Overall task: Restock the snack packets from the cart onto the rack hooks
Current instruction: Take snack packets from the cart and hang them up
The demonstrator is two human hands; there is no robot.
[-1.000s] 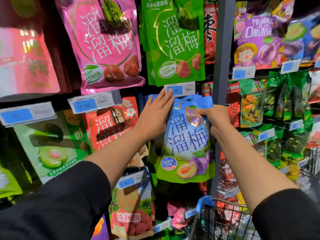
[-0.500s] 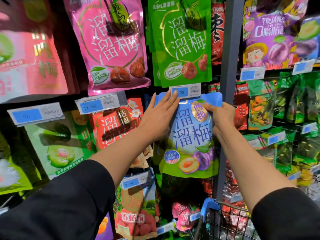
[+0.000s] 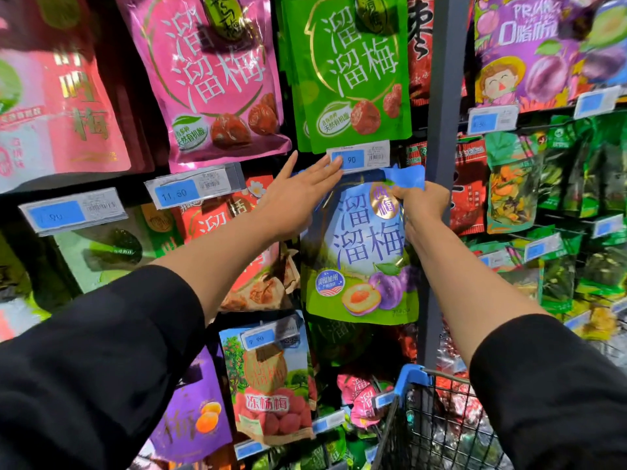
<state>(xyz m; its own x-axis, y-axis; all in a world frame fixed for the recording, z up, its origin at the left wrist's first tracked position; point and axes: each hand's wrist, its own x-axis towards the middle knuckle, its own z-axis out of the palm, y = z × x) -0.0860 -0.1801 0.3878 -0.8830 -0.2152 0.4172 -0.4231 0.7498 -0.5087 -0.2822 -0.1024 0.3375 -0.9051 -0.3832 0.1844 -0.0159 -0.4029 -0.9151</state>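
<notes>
I stand close to a dark shop rack [image 3: 444, 79] with a grey upright post, hung row on row with glossy foil snack pouches, each row fronted by small clear plastic price holders with blue tags. At the lower right, the wire basket of a cart with blue plastic corners [image 3: 412, 376] holds more packets.

My left hand [image 3: 295, 201] lies flat, fingers straight and slightly spread, against the upper left of a shiny blue-and-green plum snack pouch [image 3: 359, 252]; my fingertips reach the blue price tag reading "90" [image 3: 358, 158] just above it. My right hand [image 3: 422, 201] pinches the pouch's crumpled blue top edge at the right, fingers curled round it. The pouch hangs upright against the rack, just left of the post; I cannot tell whether it sits on a hook.

The pouch bears large blue Chinese characters, a gold oval badge, and printed plums. Above it hang a bright green pouch [image 3: 353, 69] and a pink pouch [image 3: 210, 79] with white characters. A tag to the left reads "11.50" [image 3: 176, 193]; a lower one reads "9.90" [image 3: 259, 339].
</notes>
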